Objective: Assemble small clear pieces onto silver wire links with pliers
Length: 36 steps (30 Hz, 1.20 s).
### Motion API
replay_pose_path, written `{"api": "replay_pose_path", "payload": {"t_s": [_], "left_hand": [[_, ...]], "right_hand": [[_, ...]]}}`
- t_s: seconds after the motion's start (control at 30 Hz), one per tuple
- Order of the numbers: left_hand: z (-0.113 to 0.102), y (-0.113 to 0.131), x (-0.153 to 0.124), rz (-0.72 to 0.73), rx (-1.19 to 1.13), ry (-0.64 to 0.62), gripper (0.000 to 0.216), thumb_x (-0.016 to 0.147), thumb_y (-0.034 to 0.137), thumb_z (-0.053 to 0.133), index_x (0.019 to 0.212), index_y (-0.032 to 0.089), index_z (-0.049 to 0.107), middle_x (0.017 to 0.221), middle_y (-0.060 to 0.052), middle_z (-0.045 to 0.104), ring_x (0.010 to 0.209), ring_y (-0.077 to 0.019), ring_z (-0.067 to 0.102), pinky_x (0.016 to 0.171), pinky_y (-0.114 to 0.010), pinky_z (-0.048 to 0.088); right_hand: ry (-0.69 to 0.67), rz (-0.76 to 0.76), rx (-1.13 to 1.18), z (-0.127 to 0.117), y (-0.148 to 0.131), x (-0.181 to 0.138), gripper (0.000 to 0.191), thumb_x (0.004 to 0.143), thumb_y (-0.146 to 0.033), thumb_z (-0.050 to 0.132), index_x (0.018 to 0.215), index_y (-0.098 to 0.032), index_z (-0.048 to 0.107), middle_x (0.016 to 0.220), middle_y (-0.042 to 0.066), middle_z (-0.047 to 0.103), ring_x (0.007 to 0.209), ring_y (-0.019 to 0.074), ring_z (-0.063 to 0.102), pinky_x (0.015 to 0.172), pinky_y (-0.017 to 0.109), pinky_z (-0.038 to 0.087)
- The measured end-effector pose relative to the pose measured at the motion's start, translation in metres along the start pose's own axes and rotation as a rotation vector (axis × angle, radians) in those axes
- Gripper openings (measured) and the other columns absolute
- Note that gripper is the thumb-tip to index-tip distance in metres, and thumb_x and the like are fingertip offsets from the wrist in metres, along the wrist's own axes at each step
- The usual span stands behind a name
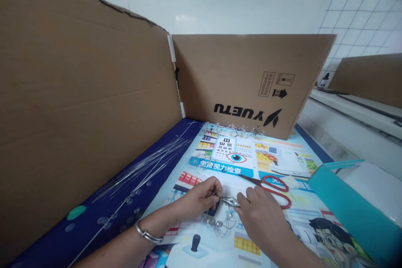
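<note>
Near the middle of the printed sheet, my left hand (201,194) has thumb and forefinger pinched together on a wire-and-bead piece (222,225). Its looped wires and clear round beads hang below the fingers. My right hand (260,213) is wrapped around a pair of metal pliers (230,201), whose jaws point left and meet the work at my left fingertips. What exactly the jaws bite is too small to make out. Just beyond my right hand lies a pair of scissors with red handles (285,201), dark blades pointing left.
Cardboard panels (84,104) stand at the left and back. Thin wires (146,163) lie on the dark blue surface, near clear beads (106,222) and a green oval (76,212). More looped wire pieces (232,129) line the back panel. A teal box (342,213) sits right.
</note>
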<state>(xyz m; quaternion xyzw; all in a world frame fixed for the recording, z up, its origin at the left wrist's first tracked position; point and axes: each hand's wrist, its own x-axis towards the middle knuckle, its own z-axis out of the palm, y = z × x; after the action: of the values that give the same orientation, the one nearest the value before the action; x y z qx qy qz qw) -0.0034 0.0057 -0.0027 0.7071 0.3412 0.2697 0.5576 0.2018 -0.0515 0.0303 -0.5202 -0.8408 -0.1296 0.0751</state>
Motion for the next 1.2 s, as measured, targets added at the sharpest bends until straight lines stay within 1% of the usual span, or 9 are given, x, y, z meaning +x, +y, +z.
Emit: {"api": "replay_pose_path", "payload": {"t_s": [0.33, 0.47, 0.6, 0.8, 0.97, 1.1, 1.2], "left_hand": [[0.0031, 0.0037, -0.0030, 0.036, 0.080, 0.043, 0.016, 0.078, 0.007, 0.044, 0.090, 0.017, 0.047, 0.077, 0.001, 0.049, 0.064, -0.0091, 0.044, 0.056, -0.019, 0.035], [0.0028, 0.0037, -0.0030, 0.051, 0.115, 0.036, 0.018, 0.077, 0.006, 0.043, 0.090, 0.017, 0.047, 0.075, 0.002, 0.047, 0.063, -0.0090, 0.042, 0.055, -0.019, 0.034], [0.0022, 0.0031, -0.0029, 0.048, 0.129, 0.037, 0.021, 0.075, 0.005, 0.042, 0.091, 0.017, 0.048, 0.075, 0.002, 0.048, 0.064, -0.0093, 0.043, 0.056, -0.019, 0.034], [0.0011, -0.0044, -0.0003, 0.021, 0.085, 0.034, 0.021, 0.073, 0.005, 0.045, 0.090, 0.016, 0.050, 0.071, 0.002, 0.053, 0.062, -0.0098, 0.045, 0.056, -0.021, 0.034], [0.0018, -0.0039, 0.0003, 0.035, 0.161, 0.087, 0.018, 0.071, 0.006, 0.047, 0.085, 0.016, 0.053, 0.068, 0.003, 0.050, 0.060, -0.0092, 0.042, 0.053, -0.020, 0.032], [0.0022, 0.0003, 0.0002, 0.025, 0.186, 0.105, 0.005, 0.076, 0.015, 0.050, 0.080, 0.015, 0.053, 0.064, 0.004, 0.047, 0.058, -0.0090, 0.040, 0.052, -0.019, 0.031], [0.0022, 0.0024, 0.0003, 0.036, 0.226, 0.132, 0.008, 0.080, 0.022, 0.051, 0.077, 0.015, 0.054, 0.064, 0.003, 0.048, 0.059, -0.0098, 0.042, 0.054, -0.020, 0.033]], "right_hand": [[-0.037, 0.015, 0.007, -0.0002, -0.0009, -0.0001, 0.013, 0.085, -0.030, 0.048, 0.087, -0.022, 0.058, 0.080, 0.005, 0.056, 0.077, 0.0211, 0.048, 0.063, 0.033, 0.027], [-0.083, 0.051, 0.061, -0.0020, -0.0014, -0.0011, 0.012, 0.085, -0.029, 0.048, 0.083, -0.022, 0.058, 0.080, 0.004, 0.058, 0.077, 0.0199, 0.050, 0.062, 0.031, 0.028], [-0.129, 0.087, 0.103, -0.0019, 0.0001, -0.0009, 0.012, 0.084, -0.030, 0.049, 0.082, -0.023, 0.058, 0.080, 0.003, 0.058, 0.076, 0.0188, 0.051, 0.061, 0.029, 0.029], [-0.049, 0.060, 0.069, 0.0028, -0.0010, -0.0031, 0.011, 0.084, -0.029, 0.049, 0.083, -0.023, 0.058, 0.079, 0.003, 0.057, 0.076, 0.0195, 0.048, 0.063, 0.031, 0.027], [-0.018, 0.049, 0.018, 0.0035, -0.0035, -0.0045, 0.012, 0.085, -0.028, 0.046, 0.084, -0.023, 0.057, 0.078, 0.004, 0.056, 0.075, 0.0208, 0.046, 0.063, 0.033, 0.025], [0.000, 0.041, -0.027, 0.0027, -0.0052, -0.0049, 0.011, 0.085, -0.028, 0.047, 0.085, -0.023, 0.057, 0.077, 0.004, 0.055, 0.074, 0.0216, 0.045, 0.061, 0.034, 0.024], [0.030, 0.026, -0.055, 0.0045, -0.0059, -0.0057, 0.009, 0.084, -0.027, 0.049, 0.086, -0.023, 0.056, 0.076, 0.004, 0.055, 0.073, 0.0215, 0.045, 0.061, 0.034, 0.024]]}}
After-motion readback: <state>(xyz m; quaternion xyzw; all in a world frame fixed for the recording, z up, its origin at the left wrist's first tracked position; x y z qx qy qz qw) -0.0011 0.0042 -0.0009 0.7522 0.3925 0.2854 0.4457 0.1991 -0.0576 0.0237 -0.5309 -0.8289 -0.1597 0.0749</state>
